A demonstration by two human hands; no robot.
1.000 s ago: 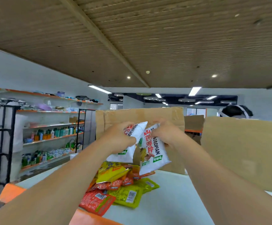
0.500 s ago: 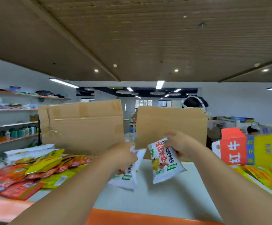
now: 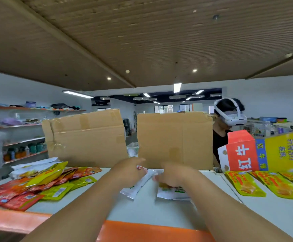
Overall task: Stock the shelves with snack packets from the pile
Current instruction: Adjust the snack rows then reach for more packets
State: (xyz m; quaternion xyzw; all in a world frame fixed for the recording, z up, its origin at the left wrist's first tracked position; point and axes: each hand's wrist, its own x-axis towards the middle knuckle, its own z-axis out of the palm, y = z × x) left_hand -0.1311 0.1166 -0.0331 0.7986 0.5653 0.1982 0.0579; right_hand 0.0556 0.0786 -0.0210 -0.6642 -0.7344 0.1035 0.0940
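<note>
White packets [image 3: 135, 186] under left hand [image 3: 127, 172] and right hand [image 3: 172, 175], grips unclear, lie on shelf [image 3: 142, 210] between pile [image 3: 37, 186] and yellow packets [image 3: 264, 186].

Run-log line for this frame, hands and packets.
phase: placing | left hand: on left white packet, grip unclear | right hand: on right white packet, grip unclear | surface: white shelf | pile: left side

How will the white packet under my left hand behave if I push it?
Probably floppy: the white packet lies limp and flat under the left hand. Its glossy film on the smooth white shelf suggests easy sliding. Likely light, since it looks thin.
</note>
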